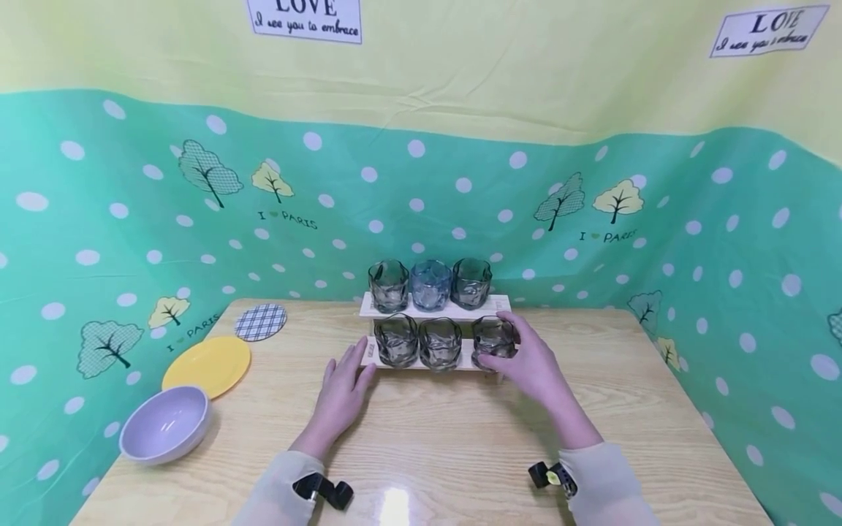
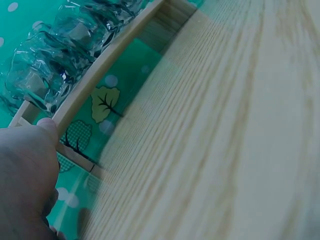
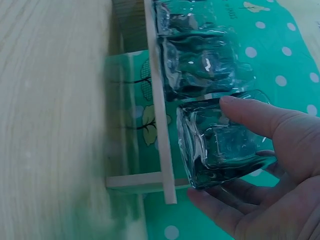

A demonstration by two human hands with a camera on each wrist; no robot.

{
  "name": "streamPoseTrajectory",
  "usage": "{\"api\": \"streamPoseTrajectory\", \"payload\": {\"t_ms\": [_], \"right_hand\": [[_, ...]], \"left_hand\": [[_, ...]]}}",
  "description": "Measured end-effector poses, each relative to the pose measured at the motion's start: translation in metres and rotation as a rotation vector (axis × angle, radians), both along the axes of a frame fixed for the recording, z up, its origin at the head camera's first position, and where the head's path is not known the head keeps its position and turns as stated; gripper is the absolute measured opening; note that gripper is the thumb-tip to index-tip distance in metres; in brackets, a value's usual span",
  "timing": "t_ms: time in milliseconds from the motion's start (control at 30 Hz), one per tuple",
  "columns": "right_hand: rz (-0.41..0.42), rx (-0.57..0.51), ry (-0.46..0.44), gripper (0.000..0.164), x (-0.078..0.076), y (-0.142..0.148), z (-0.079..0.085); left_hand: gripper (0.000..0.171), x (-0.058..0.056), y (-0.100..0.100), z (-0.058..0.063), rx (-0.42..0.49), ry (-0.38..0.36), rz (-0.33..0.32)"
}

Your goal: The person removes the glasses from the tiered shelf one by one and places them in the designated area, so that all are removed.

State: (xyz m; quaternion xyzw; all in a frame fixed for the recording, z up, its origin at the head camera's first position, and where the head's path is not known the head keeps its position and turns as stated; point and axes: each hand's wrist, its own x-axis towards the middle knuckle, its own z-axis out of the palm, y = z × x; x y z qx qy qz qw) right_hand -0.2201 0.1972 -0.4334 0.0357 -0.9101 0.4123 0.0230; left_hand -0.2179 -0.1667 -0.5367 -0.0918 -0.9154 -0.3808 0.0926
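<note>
A two-tier wooden rack (image 1: 424,310) stands at the table's back, three glasses on each tier. My right hand (image 1: 530,365) grips the dark clear glass (image 3: 225,142) at the lower tier's right end, thumb on one side and fingers around the other. In the right wrist view that glass sits tilted against its neighbour's line, by the shelf edge. Beside it on the lower tier are a middle glass (image 1: 440,343) and a left glass (image 1: 396,340). My left hand (image 1: 342,394) rests at the rack's left end, fingers extended; its thumb touches the shelf corner in the left wrist view.
On the upper tier, a bluish glass (image 1: 430,285) stands between two grey ones. To the left lie a purple bowl (image 1: 164,427), a yellow plate (image 1: 207,365) and a checked round coaster (image 1: 261,322). A green patterned cloth (image 1: 421,197) hangs behind the table (image 1: 447,446).
</note>
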Motion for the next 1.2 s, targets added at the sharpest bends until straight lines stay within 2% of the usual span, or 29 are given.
{"api": "streamPoseTrajectory", "payload": {"t_ms": [233,600,1200], "right_hand": [[0.017,0.013,-0.010,0.103,0.004,0.009,0.012],[-0.004,-0.007,-0.020,0.103,0.009,0.028,0.029],[-0.075,-0.067,-0.021,0.110,0.007,0.054,0.036]], "left_hand": [[0.065,0.000,0.000,0.001,-0.006,-0.005,0.003],[0.065,0.001,0.000,0.002,-0.004,-0.017,-0.002],[0.064,0.001,0.001,0.002,0.005,0.000,-0.001]]}}
